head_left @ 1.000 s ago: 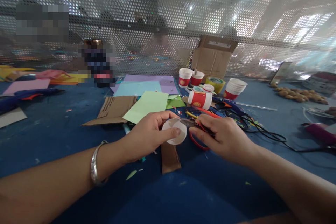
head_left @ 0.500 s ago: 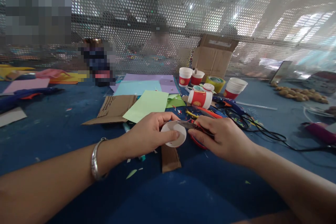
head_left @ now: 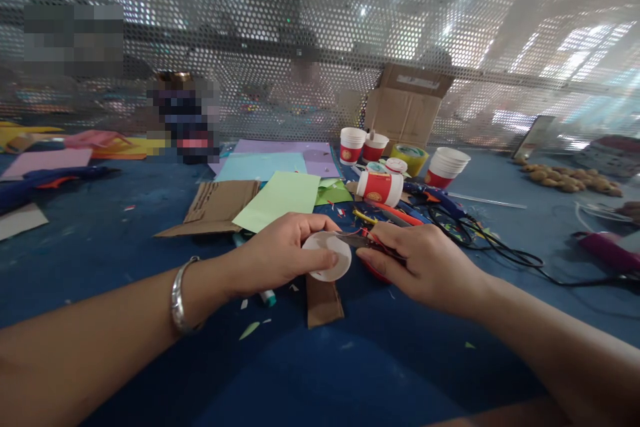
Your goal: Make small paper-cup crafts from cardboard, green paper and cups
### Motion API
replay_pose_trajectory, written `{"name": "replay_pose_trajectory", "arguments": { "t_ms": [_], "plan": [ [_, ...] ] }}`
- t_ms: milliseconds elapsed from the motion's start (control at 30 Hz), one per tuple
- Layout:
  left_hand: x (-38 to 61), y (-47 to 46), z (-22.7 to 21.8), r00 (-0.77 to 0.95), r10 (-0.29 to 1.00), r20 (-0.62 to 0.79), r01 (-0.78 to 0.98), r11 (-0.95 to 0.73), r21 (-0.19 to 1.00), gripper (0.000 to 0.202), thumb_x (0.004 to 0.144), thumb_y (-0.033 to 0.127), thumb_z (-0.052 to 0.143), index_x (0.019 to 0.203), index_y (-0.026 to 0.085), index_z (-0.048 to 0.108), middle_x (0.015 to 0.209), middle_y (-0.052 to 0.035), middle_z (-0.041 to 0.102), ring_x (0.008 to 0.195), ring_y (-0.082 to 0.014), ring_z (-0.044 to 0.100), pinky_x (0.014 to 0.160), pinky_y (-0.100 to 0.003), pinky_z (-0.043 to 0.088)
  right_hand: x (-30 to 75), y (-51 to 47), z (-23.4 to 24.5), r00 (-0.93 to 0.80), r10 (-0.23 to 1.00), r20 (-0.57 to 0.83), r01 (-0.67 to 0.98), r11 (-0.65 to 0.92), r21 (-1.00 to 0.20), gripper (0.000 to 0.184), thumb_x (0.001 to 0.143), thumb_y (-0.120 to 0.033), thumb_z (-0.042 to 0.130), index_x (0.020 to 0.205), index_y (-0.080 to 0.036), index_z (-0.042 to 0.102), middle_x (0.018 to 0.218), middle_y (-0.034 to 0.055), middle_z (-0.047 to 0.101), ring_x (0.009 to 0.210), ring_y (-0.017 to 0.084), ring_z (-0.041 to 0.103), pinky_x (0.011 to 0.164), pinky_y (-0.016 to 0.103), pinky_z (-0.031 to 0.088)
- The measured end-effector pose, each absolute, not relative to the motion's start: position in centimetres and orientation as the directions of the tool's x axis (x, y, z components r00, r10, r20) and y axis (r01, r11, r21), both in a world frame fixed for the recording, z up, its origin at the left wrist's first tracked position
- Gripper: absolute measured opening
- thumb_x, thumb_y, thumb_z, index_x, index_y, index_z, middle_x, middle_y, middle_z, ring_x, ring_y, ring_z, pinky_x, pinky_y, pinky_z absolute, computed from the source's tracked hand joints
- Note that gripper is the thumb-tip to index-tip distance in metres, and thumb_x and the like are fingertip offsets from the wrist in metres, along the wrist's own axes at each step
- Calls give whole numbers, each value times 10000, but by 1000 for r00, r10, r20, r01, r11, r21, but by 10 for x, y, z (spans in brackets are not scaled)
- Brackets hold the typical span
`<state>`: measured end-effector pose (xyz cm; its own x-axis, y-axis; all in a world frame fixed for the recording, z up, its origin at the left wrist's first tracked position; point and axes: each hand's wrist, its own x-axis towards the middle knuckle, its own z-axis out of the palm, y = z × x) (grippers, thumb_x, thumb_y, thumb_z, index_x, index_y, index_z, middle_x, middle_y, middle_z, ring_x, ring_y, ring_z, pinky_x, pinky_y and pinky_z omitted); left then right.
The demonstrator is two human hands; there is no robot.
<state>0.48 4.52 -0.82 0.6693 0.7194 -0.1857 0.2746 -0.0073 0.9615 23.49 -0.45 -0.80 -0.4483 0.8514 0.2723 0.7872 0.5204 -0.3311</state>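
My left hand [head_left: 285, 250] grips a small, shallow white paper cup piece [head_left: 327, 268], with the thumb pressed inside it and the fingers behind. From the right, my right hand [head_left: 430, 260] is closed round a pair of scissors [head_left: 357, 239], whose blades reach the far right rim of the piece. A thin reddish strip curls at the blades. Part of the scissors' handles is hidden by my fingers. Below the cup piece lies a strip of brown cardboard [head_left: 324, 307]. A red and white paper cup [head_left: 380, 188] rests on its side just beyond my right hand.
Green paper [head_left: 280, 200] and folded cardboard [head_left: 220, 203] lie beyond my left hand. Several paper cups [head_left: 447, 165], yellow tape [head_left: 410, 159] and a blue glue gun [head_left: 443, 199] with a black cable stand or lie at the back right. Paper scraps dot the blue table [head_left: 280, 380].
My left hand and the cup piece have shifted very slightly left. The scissors remain at its rim, and a little more of the teal-tipped pen shows below my left hand.
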Motion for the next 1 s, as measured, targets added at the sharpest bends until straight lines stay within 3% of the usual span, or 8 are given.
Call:
{"name": "replay_pose_trajectory", "arguments": {
  "t_ms": [633,1000],
  "plan": [
    [5,46,-12,680,725,-110,295,-134,946,208,817,282,682,997,189,636,751,38,607,668,-124,517,621,-231,372,235,-4,-7,-450,857,252,785,514,-347,354,985,-410,502,704,-223,394,585,-50,451,491,105,369,502,253,238],
    [4,46,-13,711,688,-146,241,-42,970,217,842,296,692,995,168,607,772,37,599,678,-107,501,630,-219,374,235,-3,-9,-437,877,202,794,481,-373,354,993,-460,486,737,-218,450,612,-43,493,522,113,400,516,262,243]
  ]
}}
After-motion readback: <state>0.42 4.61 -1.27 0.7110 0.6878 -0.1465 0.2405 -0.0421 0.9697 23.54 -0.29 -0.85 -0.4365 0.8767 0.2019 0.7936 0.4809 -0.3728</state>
